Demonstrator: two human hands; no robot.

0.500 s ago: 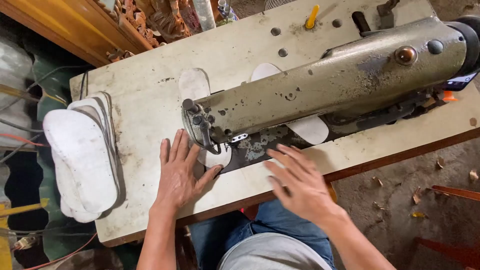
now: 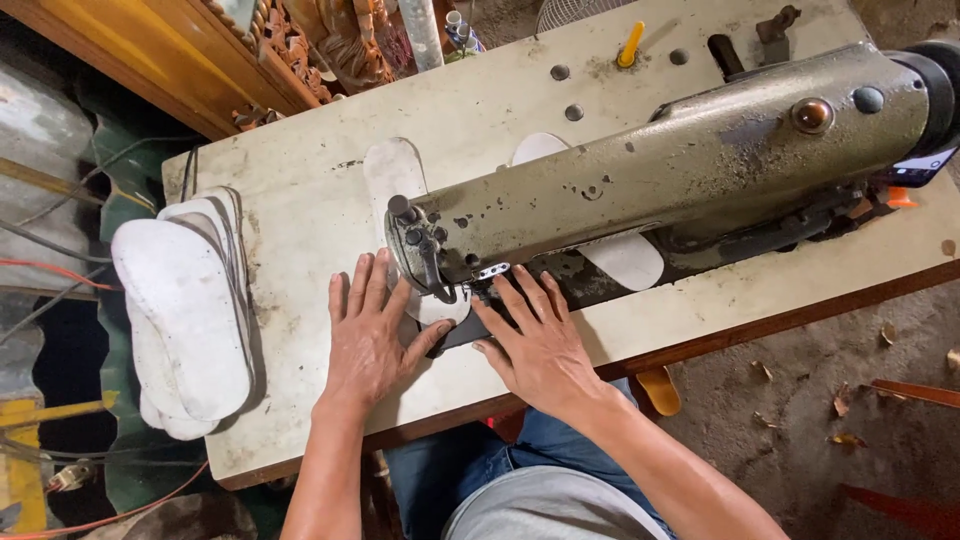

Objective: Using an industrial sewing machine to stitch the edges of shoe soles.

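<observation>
Both hands, left (image 2: 370, 335) and right (image 2: 535, 345), press flat, fingers spread, flanking the white insole (image 2: 440, 305) under the needle

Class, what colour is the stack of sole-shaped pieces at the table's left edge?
White, in the head view: stack of sole-shaped pieces.

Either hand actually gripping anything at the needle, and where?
Nothing is gripped. The left hand and the right hand lie flat, fingers spread, pressing the white insole piece onto the sewing machine bed beside the needle, one on each side.
</observation>
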